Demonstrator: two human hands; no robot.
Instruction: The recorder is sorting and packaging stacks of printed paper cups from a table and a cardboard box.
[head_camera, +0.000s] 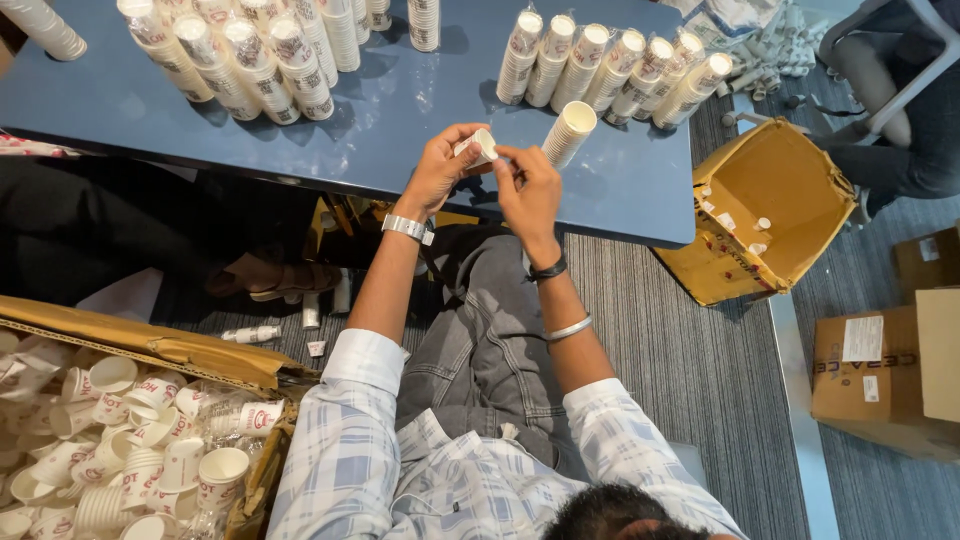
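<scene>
Both hands pinch small paper cup (482, 146) over blue bench (400, 120): left hand (440, 170), right hand (528, 190); cup stack (568, 132) just beside.

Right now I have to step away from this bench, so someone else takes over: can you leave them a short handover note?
Left hand and right hand together hold one small paper cup over the blue table.
A cup stack lies on the table just beyond the hands.
Done: a row of wrapped cup sleeves and another cluster of sleeves lie on the table.
Left: the open box of loose cups at the person's left is well filled.
</scene>
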